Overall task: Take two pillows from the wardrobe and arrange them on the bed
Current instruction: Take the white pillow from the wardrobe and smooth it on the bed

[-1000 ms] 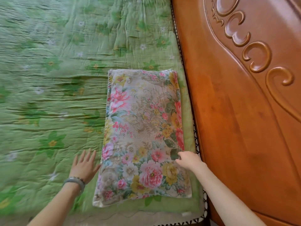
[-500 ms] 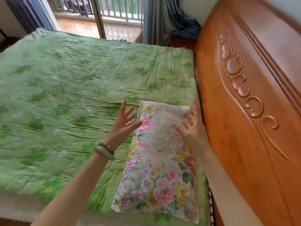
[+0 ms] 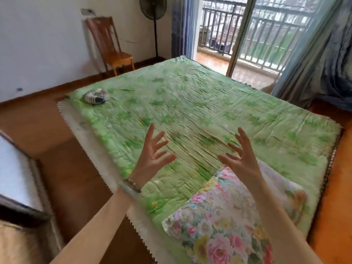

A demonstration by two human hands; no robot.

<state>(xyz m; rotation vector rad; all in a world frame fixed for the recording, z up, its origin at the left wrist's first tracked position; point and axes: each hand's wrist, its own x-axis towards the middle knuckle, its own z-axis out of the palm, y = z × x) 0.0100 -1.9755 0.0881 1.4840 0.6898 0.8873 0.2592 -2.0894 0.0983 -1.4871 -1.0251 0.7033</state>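
1. At the head end of the bed (image 3: 190,111), one floral pillow (image 3: 219,225) lies flat on the green quilted cover. It sits near the wooden headboard (image 3: 339,187), and a strip of cover shows between the two.
2. Left hand (image 3: 154,159): raised above the bed, fingers spread apart, holding nothing. A bangle and a bead bracelet sit on the wrist.
3. Right hand (image 3: 242,159): also raised, fingers spread and slightly bent, holding nothing. Its forearm crosses above the pillow without visibly touching it.
4. No second pillow and no wardrobe are in view. Judged from this, the task is about half done and one pillow has yet to be fetched.
5. Handling assessment:
   - The pillow looks thin, soft and light, with a woven cover that should give a sure grip.
   - It would likely sag if lifted by one corner.
   - Taking it with both hands at the short ends or along the long edges would keep it flat.
   - Nothing about it appears fragile.
6. Placement: the open stretch of cover beyond the laid pillow, along the headboard, appears to be the natural spot for its partner.
7. Other items noted:
   - A small striped item (image 3: 96,96) sits at the far corner of the bed, well apart from the pillow.
   - A wooden chair (image 3: 114,54) stands by the wall.
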